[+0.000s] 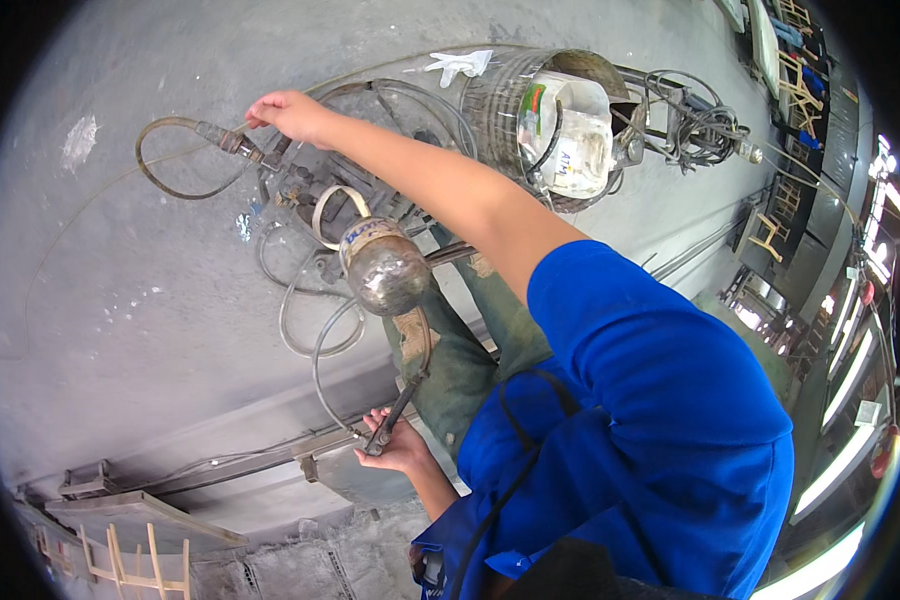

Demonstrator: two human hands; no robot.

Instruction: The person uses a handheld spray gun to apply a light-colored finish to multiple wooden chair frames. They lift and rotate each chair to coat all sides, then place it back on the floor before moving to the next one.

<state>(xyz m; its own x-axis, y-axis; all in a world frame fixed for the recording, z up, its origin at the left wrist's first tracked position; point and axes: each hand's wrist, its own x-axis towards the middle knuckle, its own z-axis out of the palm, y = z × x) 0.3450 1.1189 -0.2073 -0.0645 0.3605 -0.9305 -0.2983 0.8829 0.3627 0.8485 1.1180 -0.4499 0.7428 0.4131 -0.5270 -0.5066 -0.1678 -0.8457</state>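
My left hand [395,445] is low in the view, its fingers curled round a dark spray gun [398,410] with a grey hose [317,365] running from its end. My right hand [288,113] reaches out at upper left. Its fingers are bent together beside a hose coupling [228,140]; whether they pinch the thin line passing there is too small to tell. Between my hands stands a soiled pump machine [305,195], with a rounded metal dome [388,275] and a pale looped band [328,215]. My dusty green trouser legs [455,350] are just behind it.
A stained metal drum [485,105] and white plastic jug [580,135] stand beyond my right arm, near a white glove [458,66] on the grey floor [120,240]. Coiled hoses [700,125] lie further right. Wooden frames [150,560] stand at lower left.
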